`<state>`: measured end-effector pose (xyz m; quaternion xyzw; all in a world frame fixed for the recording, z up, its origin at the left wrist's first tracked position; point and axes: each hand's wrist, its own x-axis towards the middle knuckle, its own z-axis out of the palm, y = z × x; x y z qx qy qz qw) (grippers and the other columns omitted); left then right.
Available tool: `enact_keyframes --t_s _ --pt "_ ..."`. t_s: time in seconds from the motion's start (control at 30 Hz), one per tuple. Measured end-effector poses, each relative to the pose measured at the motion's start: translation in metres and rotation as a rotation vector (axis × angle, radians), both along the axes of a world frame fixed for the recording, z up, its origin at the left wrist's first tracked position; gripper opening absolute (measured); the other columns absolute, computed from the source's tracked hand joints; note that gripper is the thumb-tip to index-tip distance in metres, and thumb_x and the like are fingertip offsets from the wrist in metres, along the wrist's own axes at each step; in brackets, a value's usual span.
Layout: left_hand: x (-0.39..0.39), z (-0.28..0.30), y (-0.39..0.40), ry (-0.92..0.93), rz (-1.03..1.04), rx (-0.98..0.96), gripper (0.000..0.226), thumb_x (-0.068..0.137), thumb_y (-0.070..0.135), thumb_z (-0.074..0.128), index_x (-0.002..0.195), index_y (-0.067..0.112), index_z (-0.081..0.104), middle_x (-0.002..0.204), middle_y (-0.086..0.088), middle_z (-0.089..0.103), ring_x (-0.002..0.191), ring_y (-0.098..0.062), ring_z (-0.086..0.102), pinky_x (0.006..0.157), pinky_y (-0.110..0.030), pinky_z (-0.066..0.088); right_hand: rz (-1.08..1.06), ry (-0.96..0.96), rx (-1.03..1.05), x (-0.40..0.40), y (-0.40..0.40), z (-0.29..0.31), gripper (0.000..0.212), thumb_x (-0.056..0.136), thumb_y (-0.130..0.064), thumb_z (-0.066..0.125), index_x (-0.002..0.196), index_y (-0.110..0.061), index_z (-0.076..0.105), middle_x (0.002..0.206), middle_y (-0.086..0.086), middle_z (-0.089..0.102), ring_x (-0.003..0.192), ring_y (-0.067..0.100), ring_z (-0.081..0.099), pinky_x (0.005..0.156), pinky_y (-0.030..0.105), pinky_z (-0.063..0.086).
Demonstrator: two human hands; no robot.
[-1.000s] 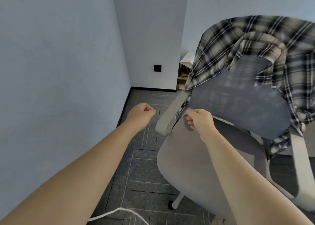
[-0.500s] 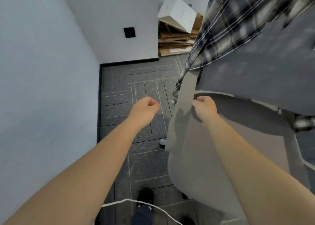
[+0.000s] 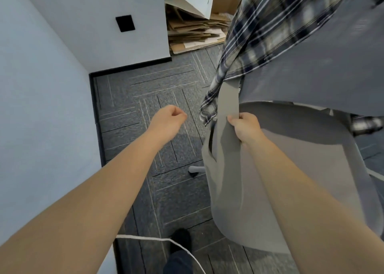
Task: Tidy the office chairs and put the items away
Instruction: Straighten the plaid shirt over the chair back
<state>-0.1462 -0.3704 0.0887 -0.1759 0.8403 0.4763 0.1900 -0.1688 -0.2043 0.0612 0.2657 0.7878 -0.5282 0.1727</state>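
A grey office chair (image 3: 291,190) fills the right side, its dark mesh backrest (image 3: 322,70) rising at the upper right. A black-and-white plaid shirt (image 3: 255,24) hangs over the backrest and down its left edge. My right hand (image 3: 247,128) grips the chair's left armrest (image 3: 227,107) near the seat. My left hand (image 3: 168,122) hovers over the carpet left of the chair, fingers curled into a fist and holding nothing.
Flattened cardboard and a white box (image 3: 195,20) are piled on the floor against the far wall. A pale wall (image 3: 41,107) runs close on the left. A white cable (image 3: 145,238) crosses the grey carpet near my foot (image 3: 180,240). A chair caster (image 3: 195,169) shows beneath the seat.
The view has tilted downward and the chair now sits much closer. My right hand has kept hold at the armrest; my left fist has stayed beside it.
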Motion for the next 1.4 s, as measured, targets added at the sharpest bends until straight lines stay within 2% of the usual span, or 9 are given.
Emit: enact_keyframes --t_s 0.3,0.5,0.6,0.7,0.83,0.97,1.13,1.23,1.4 --pt "0.069 0.009 0.016 0.030 -0.012 -0.021 0.007 0.091 0.018 0.044 0.091 0.018 0.051 0.076 0.008 0.052 0.077 -0.014 0.052 0.082 -0.035 0.045 0.187 0.009 0.059 0.069 0.012 0.005 0.022 0.091 -0.012 0.050 0.102 0.001 0.062 0.092 0.013 0.057 0.087 0.026 0.054 0.087 0.043 0.047" --pt "0.151 0.022 0.030 0.068 0.032 -0.039 0.008 0.089 0.017 0.044 0.092 0.017 0.052 0.080 0.006 0.052 0.086 -0.018 0.054 0.089 -0.038 0.047 0.300 0.071 0.260 0.147 0.041 0.014 0.015 0.089 -0.015 0.048 0.082 -0.003 0.055 0.080 0.012 0.054 0.083 0.032 0.052 0.052 0.028 0.032" --pt "0.190 0.040 0.037 0.115 0.060 -0.042 0.008 0.089 0.017 0.044 0.090 0.018 0.052 0.080 0.009 0.052 0.089 -0.018 0.054 0.088 -0.037 0.047 0.280 0.159 0.293 0.182 0.053 0.034 0.030 0.089 -0.012 0.047 0.116 0.002 0.051 0.116 0.019 0.057 0.108 0.035 0.054 0.074 0.034 0.043" --pt "0.220 0.067 0.044 0.177 0.080 -0.049 0.008 0.091 0.020 0.044 0.087 0.020 0.051 0.079 0.009 0.051 0.088 -0.018 0.054 0.071 -0.028 0.044 0.238 0.252 0.226 0.204 0.059 0.076 0.042 0.091 -0.017 0.048 0.131 -0.005 0.042 0.136 0.012 0.046 0.120 0.027 0.047 0.083 0.025 0.036" --pt "0.243 0.117 0.052 0.252 0.113 -0.016 0.016 0.091 0.020 0.044 0.076 0.024 0.049 0.079 0.009 0.050 0.086 -0.017 0.052 0.074 -0.029 0.041 0.216 0.381 0.151 0.223 0.061 0.145 0.034 0.092 -0.021 0.047 0.125 -0.013 0.046 0.121 0.004 0.050 0.080 0.014 0.052 0.057 0.015 0.038" --pt "0.246 0.169 0.058 0.330 0.147 0.008 0.009 0.090 0.021 0.045 0.088 0.017 0.052 0.079 0.005 0.051 0.081 -0.016 0.051 0.072 -0.029 0.041 0.218 0.492 0.139 0.230 0.057 0.211 0.046 0.092 -0.025 0.046 0.133 -0.007 0.040 0.129 0.011 0.055 0.099 0.024 0.055 0.075 0.029 0.039" --pt "0.235 0.221 0.056 0.410 0.147 0.029 0.019 0.090 0.023 0.047 0.103 0.012 0.056 0.094 -0.002 0.056 0.089 -0.018 0.052 0.076 -0.029 0.039 0.169 0.605 0.108 0.216 0.049 0.272 0.030 0.091 -0.029 0.047 0.115 -0.011 0.050 0.083 0.001 0.051 0.065 0.014 0.048 0.057 0.028 0.039" --pt "0.221 0.249 0.054 0.468 0.107 -0.009 0.028 0.091 0.023 0.047 0.112 0.007 0.056 0.101 -0.003 0.055 0.094 -0.020 0.052 0.082 -0.032 0.041 0.145 0.642 0.111 0.202 0.045 0.296 0.038 0.089 -0.031 0.048 0.122 -0.012 0.046 0.099 0.000 0.049 0.077 0.013 0.047 0.057 0.025 0.033" --pt "0.192 0.281 0.057 0.544 0.005 -0.019 0.008 0.091 0.021 0.046 0.093 0.016 0.052 0.083 0.006 0.053 0.091 -0.018 0.053 0.079 -0.031 0.041 0.175 0.547 0.216 0.184 0.043 0.316 0.047 0.086 -0.029 0.052 0.125 -0.004 0.043 0.115 0.011 0.052 0.089 0.021 0.050 0.056 0.026 0.035"
